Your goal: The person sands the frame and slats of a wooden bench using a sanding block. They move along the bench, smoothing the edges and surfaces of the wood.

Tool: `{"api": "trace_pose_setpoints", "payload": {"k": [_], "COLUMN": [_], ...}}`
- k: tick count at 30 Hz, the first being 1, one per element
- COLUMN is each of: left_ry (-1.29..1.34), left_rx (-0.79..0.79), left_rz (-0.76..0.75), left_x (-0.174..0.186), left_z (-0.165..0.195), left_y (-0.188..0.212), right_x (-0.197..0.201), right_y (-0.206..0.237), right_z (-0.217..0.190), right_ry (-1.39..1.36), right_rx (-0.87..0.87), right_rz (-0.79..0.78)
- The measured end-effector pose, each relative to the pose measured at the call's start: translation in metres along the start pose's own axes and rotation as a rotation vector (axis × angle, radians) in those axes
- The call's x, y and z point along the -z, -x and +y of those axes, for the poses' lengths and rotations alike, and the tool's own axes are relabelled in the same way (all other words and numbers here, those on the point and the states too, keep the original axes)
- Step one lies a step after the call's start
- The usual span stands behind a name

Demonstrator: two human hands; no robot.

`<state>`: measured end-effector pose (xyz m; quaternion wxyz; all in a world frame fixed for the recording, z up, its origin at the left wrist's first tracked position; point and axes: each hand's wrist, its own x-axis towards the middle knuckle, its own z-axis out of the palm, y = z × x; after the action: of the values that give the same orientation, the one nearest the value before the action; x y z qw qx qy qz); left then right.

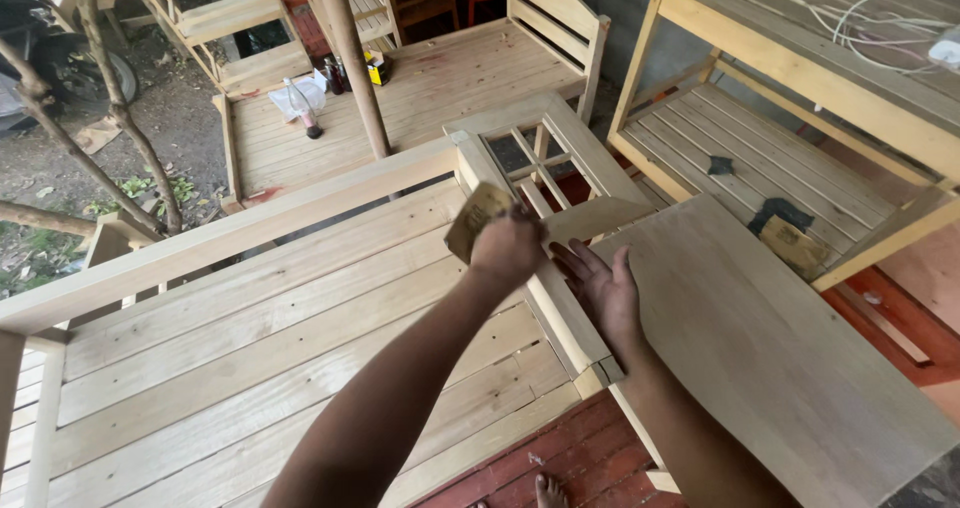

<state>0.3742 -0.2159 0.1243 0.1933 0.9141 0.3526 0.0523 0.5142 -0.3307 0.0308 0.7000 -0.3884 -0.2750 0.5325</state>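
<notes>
A headboard frame (545, 168) stands between a slatted bed (250, 338) on its left and a flat board (770, 348) on its right.

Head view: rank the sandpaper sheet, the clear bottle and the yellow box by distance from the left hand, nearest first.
1. Sandpaper sheet, held in the left hand.
2. Clear bottle, up-left on the far slatted platform.
3. Yellow box, farther back beside the post.

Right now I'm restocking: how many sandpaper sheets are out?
2: one sandpaper sheet gripped in the left hand; another sheet lying on the slatted frame at right. More may be hidden.
</notes>
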Motion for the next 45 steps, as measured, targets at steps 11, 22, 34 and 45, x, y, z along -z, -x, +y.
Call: {"api": "trace_pose_setpoints", "payload": {"k": [11, 22, 34, 45], "left_ry": [0.399, 0.990, 0.731, -0.189], "left_rx": [-0.650, -0.120, -0.159, -0.066], "left_rz": [0.097, 0.779, 0.693, 0.618], "left_x": [0.058, 0.075, 0.043, 0.057], "left_z": [0.006, -0.025, -0.030, -0.162], "left_y": [0.035, 0.008, -0.028, -0.074], "right_x": [-0.015, -0.047, -0.067, -0.117], "right_y": [0.010, -0.031, -0.035, 0.032], "right_z": [-0.083, -0.065, -0.103, -0.029], "right_ry": [0.274, -0.487, 1.038, 1.949], "right_rx": [0.203, 0.233, 0.255, -0.024], "right_rz": [-0.523, -0.629, 0.276, -0.006]}}
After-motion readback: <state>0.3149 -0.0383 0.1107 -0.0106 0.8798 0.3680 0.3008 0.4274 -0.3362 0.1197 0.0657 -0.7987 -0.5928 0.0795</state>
